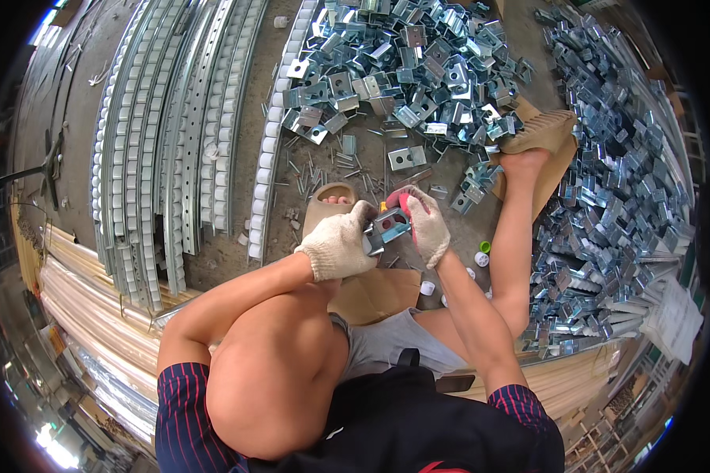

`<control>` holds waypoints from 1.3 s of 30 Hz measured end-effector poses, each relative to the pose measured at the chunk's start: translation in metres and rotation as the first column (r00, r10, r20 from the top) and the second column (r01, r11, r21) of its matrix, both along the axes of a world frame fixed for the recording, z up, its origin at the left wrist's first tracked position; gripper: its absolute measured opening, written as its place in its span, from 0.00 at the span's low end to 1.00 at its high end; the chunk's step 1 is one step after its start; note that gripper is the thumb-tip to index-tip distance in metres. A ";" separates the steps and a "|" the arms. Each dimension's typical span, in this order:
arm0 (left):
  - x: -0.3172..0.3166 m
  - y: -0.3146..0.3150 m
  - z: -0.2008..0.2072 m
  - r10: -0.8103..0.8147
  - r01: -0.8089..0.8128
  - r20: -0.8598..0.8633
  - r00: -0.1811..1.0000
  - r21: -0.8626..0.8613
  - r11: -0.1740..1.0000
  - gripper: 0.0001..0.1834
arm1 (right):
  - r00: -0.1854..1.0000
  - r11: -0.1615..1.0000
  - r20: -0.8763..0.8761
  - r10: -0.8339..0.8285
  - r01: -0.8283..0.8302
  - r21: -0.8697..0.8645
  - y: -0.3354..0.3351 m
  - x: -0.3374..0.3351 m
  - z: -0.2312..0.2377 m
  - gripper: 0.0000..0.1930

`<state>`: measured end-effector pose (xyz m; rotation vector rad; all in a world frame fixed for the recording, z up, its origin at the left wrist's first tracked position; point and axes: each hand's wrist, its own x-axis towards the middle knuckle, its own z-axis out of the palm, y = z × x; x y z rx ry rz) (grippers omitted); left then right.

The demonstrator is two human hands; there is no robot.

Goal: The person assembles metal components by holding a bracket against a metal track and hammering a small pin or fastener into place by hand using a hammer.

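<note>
Both my hands wear white knit gloves and meet in front of my knees. My left hand (338, 244) grips a shiny folded metal bracket (386, 227) from its left side. My right hand (426, 225), its glove tipped in red, pinches the same bracket from the right. The bracket sits between the two gloves above a brown cardboard sheet (379, 292). My left foot in a tan sandal (329, 203) rests just beyond the hands.
A big heap of loose metal brackets (394, 71) lies ahead, with stacked brackets (623, 197) along the right. Long roller rails (173, 142) lie on the left. Nails (331, 169) and small white caps (481, 258) scatter the concrete floor. My right foot (540, 134) reaches the heap.
</note>
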<state>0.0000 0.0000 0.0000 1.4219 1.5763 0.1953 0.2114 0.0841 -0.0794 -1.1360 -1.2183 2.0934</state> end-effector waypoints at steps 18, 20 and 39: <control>-0.007 -0.006 -0.001 -0.019 0.019 -0.020 1.000 -0.014 1.000 0.28 | 0.997 0.998 0.070 0.015 -0.019 0.059 0.007 -0.011 0.022 0.13; -0.006 -0.013 -0.006 0.002 -0.002 -0.002 1.000 0.062 0.998 0.27 | 1.000 0.999 -0.010 -0.020 0.020 -0.034 0.006 -0.012 0.017 0.13; -0.011 -0.010 0.006 -0.029 0.030 0.045 0.999 -0.009 1.000 0.34 | 0.999 0.984 -0.051 -0.012 0.003 -0.181 0.009 -0.012 0.022 0.14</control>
